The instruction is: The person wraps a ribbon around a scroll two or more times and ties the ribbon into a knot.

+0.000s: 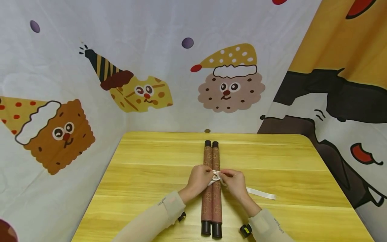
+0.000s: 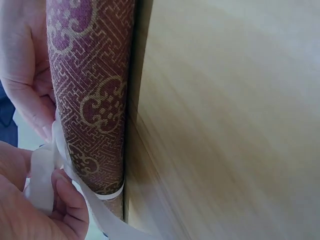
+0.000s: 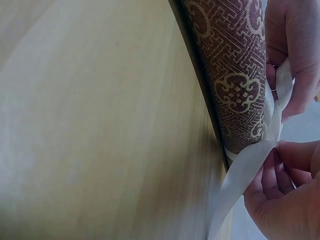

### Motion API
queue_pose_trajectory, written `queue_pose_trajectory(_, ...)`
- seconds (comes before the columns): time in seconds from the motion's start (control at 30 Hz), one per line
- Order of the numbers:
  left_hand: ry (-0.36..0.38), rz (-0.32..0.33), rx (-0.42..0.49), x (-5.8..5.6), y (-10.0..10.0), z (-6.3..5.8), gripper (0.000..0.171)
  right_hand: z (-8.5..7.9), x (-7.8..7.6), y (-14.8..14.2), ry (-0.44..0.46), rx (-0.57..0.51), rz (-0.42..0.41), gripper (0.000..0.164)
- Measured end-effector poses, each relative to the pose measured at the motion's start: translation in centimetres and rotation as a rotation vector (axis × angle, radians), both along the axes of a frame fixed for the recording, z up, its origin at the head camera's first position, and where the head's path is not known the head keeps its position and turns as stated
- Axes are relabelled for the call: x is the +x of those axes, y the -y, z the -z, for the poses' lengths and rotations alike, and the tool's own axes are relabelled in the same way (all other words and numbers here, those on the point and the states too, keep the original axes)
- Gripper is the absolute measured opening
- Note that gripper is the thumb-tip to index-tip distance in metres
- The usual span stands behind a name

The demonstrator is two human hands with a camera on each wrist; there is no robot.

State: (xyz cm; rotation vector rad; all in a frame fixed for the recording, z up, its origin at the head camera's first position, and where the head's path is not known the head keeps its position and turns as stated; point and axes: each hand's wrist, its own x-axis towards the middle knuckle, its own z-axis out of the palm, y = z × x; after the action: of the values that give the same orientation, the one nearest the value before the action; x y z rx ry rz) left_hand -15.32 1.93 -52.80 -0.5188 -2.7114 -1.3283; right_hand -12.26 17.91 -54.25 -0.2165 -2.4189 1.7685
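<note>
A scroll in reddish-brown cloth with gold motifs lies on the table, rolled into two parallel rolls with dark end knobs. White ribbon wraps around its middle. My left hand pinches a loop of this ribbon, clearest in the left wrist view. Opposite it, my right hand pinches the ribbon between thumb and fingers at the crossing, as the right wrist view shows. Both hands are above the scroll, close together. One flat ribbon tail stretches rightward over the table. The crossing itself is partly hidden by fingers.
The yellow wood-grain table has rounded far corners. Behind it hangs a white cloth printed with cartoon snacks. Small black objects lie near the left sleeve and the right sleeve.
</note>
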Motion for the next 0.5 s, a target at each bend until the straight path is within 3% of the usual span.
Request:
queue_pose_trajectory(0.23,0.043,0.013,0.058,0.12,0.36,0.11,0.018,-0.10,-0.03,0.38,-0.018,0.044,0.006,0.006)
queue_pose_trajectory(0.5,0.038,0.032,0.095,0.32,0.67,0.19,0.017,-0.23,-0.12,0.96,-0.073,0.063,-0.046,0.005)
